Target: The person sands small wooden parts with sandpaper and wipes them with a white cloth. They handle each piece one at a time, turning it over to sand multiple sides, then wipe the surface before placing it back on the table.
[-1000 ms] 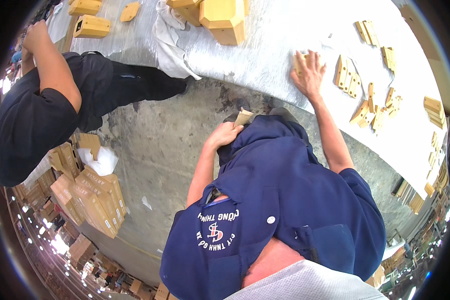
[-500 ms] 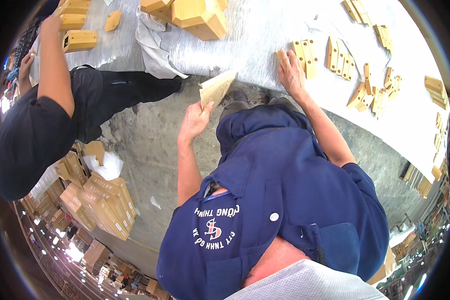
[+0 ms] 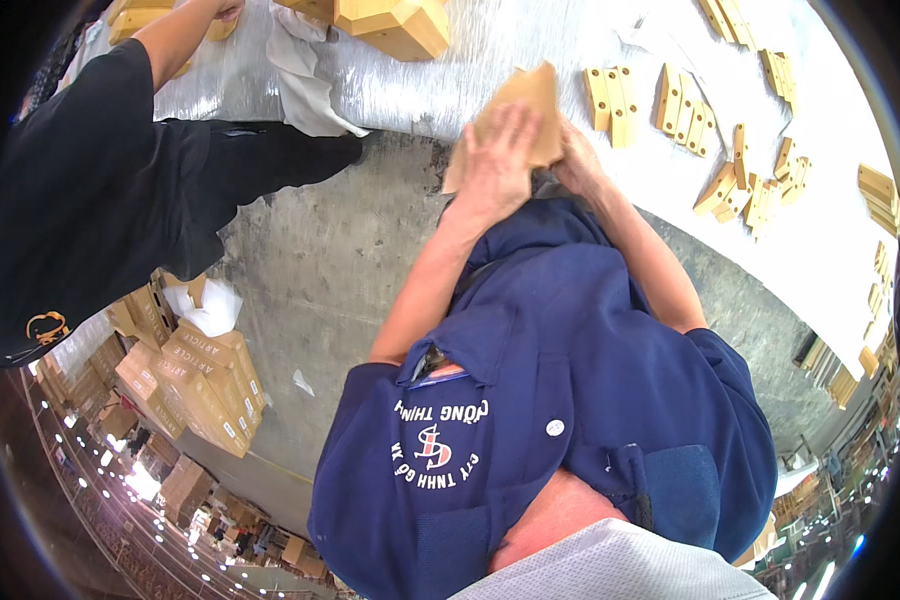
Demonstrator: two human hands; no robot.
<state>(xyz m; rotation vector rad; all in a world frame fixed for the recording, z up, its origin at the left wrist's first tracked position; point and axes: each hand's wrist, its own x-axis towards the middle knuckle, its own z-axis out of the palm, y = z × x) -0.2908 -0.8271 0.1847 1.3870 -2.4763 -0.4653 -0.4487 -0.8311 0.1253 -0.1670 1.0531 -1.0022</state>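
Observation:
My left hand lies over a tan paper sheet that looks like sandpaper, its fingers blurred and somewhat spread on it. Close on the other side is my right hand, curled against the sheet's edge. Its fingertips are hidden behind the paper. The small wooden block it gripped earlier no longer shows on the table and seems to be in it, under the sheet. Just right of both hands a few drilled wooden blocks stand side by side on the wrapped table.
More drilled wooden blocks lie in groups to the right. Larger wooden pieces and a white cloth are at the far left. A co-worker in black leans there. Cardboard boxes stand on the floor behind.
My right hand has drawn back from the row of blocks, taking one block off the table. My left hand has swung right with the sheet, and both hands now meet.

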